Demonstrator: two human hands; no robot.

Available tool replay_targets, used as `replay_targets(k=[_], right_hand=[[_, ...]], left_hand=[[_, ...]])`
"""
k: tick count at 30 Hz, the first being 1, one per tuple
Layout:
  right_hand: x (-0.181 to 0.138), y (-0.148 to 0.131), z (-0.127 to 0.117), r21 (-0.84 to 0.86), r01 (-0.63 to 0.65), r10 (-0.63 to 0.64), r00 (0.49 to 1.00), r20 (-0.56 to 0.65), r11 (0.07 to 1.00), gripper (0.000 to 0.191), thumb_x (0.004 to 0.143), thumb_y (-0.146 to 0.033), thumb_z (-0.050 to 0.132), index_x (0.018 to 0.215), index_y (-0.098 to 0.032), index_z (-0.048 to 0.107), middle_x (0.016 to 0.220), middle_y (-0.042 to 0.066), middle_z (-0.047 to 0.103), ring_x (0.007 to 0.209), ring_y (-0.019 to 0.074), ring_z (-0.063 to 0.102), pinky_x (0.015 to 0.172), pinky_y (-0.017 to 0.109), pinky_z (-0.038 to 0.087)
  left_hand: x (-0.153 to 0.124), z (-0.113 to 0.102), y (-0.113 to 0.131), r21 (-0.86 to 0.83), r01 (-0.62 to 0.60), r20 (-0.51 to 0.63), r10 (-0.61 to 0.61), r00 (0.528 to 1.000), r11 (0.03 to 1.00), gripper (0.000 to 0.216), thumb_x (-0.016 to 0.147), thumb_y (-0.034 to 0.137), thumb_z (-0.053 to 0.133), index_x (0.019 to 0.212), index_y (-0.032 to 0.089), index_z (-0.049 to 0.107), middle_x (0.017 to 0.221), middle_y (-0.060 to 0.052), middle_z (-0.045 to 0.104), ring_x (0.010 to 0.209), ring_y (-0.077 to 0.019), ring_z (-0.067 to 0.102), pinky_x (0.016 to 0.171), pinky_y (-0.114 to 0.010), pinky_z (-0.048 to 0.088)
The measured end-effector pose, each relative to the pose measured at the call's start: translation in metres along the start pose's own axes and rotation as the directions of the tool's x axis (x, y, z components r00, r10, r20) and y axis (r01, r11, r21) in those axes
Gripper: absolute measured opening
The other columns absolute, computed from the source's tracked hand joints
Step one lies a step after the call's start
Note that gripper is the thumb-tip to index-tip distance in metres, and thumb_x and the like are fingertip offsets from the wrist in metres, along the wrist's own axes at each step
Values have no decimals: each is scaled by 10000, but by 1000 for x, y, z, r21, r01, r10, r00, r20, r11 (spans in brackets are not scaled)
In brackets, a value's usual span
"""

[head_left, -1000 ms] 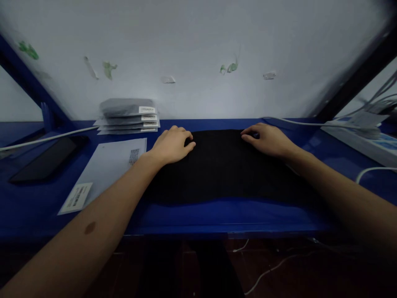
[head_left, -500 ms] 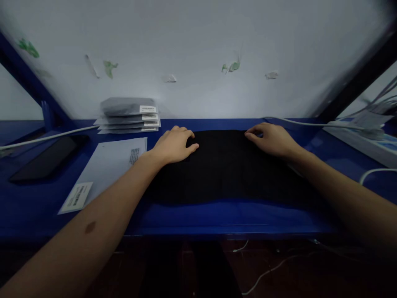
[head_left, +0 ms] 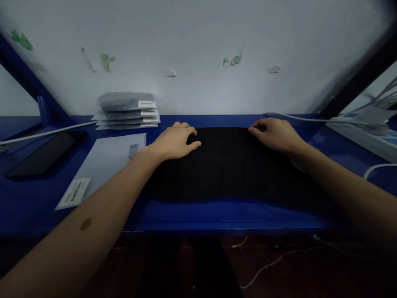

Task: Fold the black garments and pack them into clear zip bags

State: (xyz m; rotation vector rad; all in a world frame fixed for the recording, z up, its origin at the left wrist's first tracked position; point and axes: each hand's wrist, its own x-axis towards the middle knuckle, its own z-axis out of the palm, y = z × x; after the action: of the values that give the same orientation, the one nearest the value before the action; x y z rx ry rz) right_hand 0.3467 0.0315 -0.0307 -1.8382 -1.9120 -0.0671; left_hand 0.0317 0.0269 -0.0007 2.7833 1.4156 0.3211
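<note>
A piece of black fabric (head_left: 223, 165) lies spread on the blue table (head_left: 198, 217); in this dim light its exact kind cannot be made out. My left hand (head_left: 176, 140) rests on its far left part, thumb and fingers apart. At the far right corner, my right hand (head_left: 273, 132) pinches the fabric's edge between thumb and forefinger. The cloth between both hands is flat, and its right part runs under my right forearm. Beside my left wrist is a flat grey-white mailing bag (head_left: 105, 161) with a barcode label (head_left: 74, 193).
Behind the mailing bag is a stack of packed grey bags (head_left: 127, 111) with labels. A black phone-like slab (head_left: 43, 155) lies at the left. White cables (head_left: 313, 119) run along the table's back, near a white box-like object (head_left: 362, 134) at the right. A pale wall (head_left: 198, 37) stands behind.
My right hand has shifted slightly to the right along the fabric's far edge. My left hand stays nearly in place on the fabric. The whole view has tilted a little.
</note>
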Motion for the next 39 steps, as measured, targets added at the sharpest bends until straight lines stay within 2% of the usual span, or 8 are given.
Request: replay_targets(k=[10, 15, 19, 26, 33, 39], right_hand=[[-1, -2, -2, 1, 4, -4, 1000, -14, 1000, 260, 867, -358, 555, 951, -219, 759, 932, 93, 752, 889, 288, 694, 841, 431, 526], [0, 0, -1, -17, 31, -31, 999, -23, 999, 270, 866, -322, 547, 976, -207, 765, 936, 88, 759, 885, 285, 698, 815, 406, 530], [2, 3, 1, -11, 77, -77, 996, -42, 997, 276, 864, -292, 540, 1007, -222, 765, 961, 76, 759, 902, 269, 691, 854, 404, 533], [6, 8, 2, 27, 111, -104, 976, -190, 993, 314, 869, -264, 511, 1042, -184, 761, 1046, 125, 737, 967, 300, 675, 934, 468, 511], [7, 11, 5, -12, 182, -182, 982, -44, 983, 288, 866, -313, 526, 988, -230, 774, 998, 85, 749, 964, 281, 675, 927, 461, 523], [9, 13, 8, -44, 176, -177, 984, -22, 983, 311, 876, -307, 506, 981, -186, 772, 1011, 126, 737, 979, 293, 677, 931, 466, 516]], left_hand=[[0, -2, -8, 1, -35, -16, 35, 999, 999, 425, 927, 505, 520, 1172, 196, 678, 1196, -88, 671, 1146, -290, 560, 990, -408, 453], [-1, -3, -8, 12, -25, -20, 25, 999, 1000, 405, 924, 501, 522, 1149, 200, 672, 1196, -83, 668, 1142, -289, 556, 973, -403, 461], [-2, -3, -7, -11, -22, -16, 21, 1000, 1000, 408, 923, 511, 515, 1150, 206, 662, 1236, -80, 659, 1179, -289, 543, 988, -405, 462], [-5, -3, -5, -44, 32, 15, -31, 999, 999, 632, 923, 534, 503, 1449, 184, 485, 1406, -123, 582, 1333, -309, 475, 1065, -450, 430], [-4, -4, -5, -18, 22, 44, -22, 999, 1000, 595, 931, 539, 468, 1409, 194, 546, 1408, -109, 593, 1324, -327, 477, 1062, -476, 430], [-6, -6, -3, 21, 59, 55, -60, 997, 998, 621, 926, 565, 463, 1417, 192, 538, 1391, -110, 604, 1296, -337, 493, 1041, -472, 432]])
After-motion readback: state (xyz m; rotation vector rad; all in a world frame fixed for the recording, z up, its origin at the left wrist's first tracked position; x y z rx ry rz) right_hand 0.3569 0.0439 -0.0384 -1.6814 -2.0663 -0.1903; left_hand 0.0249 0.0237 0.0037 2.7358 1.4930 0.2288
